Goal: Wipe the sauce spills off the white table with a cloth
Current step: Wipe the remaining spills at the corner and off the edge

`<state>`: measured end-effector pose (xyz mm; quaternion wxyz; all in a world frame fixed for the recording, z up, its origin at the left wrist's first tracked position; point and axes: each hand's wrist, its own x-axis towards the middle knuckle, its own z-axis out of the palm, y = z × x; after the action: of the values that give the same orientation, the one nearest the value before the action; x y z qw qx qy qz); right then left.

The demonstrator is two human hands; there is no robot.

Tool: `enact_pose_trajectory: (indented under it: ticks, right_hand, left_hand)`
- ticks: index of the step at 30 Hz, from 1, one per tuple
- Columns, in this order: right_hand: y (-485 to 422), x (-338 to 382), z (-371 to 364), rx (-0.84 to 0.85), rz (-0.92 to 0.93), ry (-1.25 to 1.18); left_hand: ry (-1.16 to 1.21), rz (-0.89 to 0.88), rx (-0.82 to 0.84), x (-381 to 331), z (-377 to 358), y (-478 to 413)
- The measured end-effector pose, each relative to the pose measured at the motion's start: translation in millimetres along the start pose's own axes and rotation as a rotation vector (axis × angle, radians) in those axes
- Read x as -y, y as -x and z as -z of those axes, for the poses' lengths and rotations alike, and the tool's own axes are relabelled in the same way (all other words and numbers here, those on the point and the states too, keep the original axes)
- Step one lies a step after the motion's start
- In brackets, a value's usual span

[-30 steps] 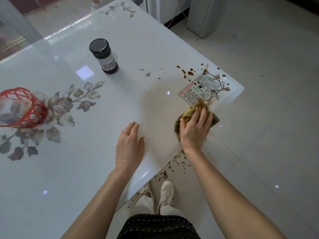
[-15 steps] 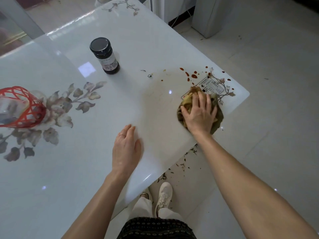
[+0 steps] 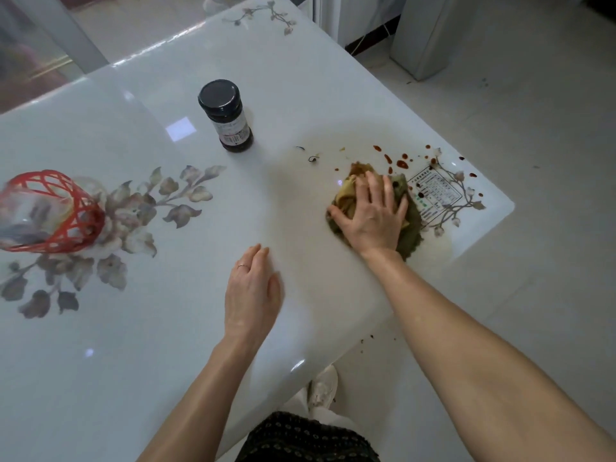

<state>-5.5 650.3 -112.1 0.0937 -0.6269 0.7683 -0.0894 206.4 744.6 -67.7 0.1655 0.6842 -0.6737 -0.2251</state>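
My right hand (image 3: 373, 215) presses flat on a crumpled olive-green cloth (image 3: 410, 221) near the right corner of the white glossy table (image 3: 166, 328). Red-brown sauce drops (image 3: 401, 164) lie just beyond the cloth, with more specks scattered over a printed label (image 3: 436, 191) at the corner. A faint brownish smear (image 3: 310, 208) spreads on the table left of the cloth. My left hand (image 3: 251, 295) rests palm down on the table, fingers together, holding nothing.
A dark sauce jar (image 3: 226, 116) with a black lid stands upright behind the spill. A red plastic basket (image 3: 50, 211) sits at the left edge. The table's front edge runs close to my shoes (image 3: 321, 386). Crumbs dot the tiled floor.
My right hand has pushed the cloth away from the table's front edge, forward and left toward the sauce drops. My left hand has stayed put.
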Motion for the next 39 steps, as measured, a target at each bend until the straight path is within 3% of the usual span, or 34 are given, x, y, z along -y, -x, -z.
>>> enact_pose_trajectory:
  ticks: [5, 10, 15, 18, 21, 25, 28, 30, 35, 37, 39]
  right_hand:
    - [36, 33, -11, -0.146, -0.155, 0.008]
    - [28, 91, -26, -0.082, 0.029, 0.019]
    - [-16, 90, -20, -0.014, -0.195, -0.024]
    - [-14, 84, -6, 0.101, -0.17, -0.146]
    - [-8, 49, 21, 0.108, 0.096, -0.171]
    - [-27, 5, 23, 0.079, 0.754, 0.137]
    - [-51, 7, 7, 0.104, 0.928, 0.229]
    - [-65, 20, 0, 0.094, 0.852, 0.241]
    - [-62, 59, -8, -0.02, 0.287, 0.158]
    - [-52, 65, -7, -0.041, 0.211, 0.17]
    - [-51, 59, 1, -0.048, 0.257, 0.156]
  left_hand:
    - [0.042, 0.062, -0.035, 14, 5, -15]
    - [0.064, 0.052, -0.038, 14, 7, -32]
    - [0.076, 0.035, -0.047, 17, 14, -49]
    - [0.096, 0.027, -0.044, 20, 16, -56]
    - [0.109, 0.024, -0.022, 18, 16, -58]
    - [0.118, 0.019, -0.029, 16, 18, -64]
    - [0.106, 0.039, -0.045, 18, 17, -70]
    - [0.104, 0.053, -0.048, 19, 14, -72]
    - [0.107, 0.045, -0.044, 3, 3, -78]
    - [0.105, 0.044, -0.044, -2, 1, -82]
    - [0.11, 0.037, -0.049, -6, 0, -86]
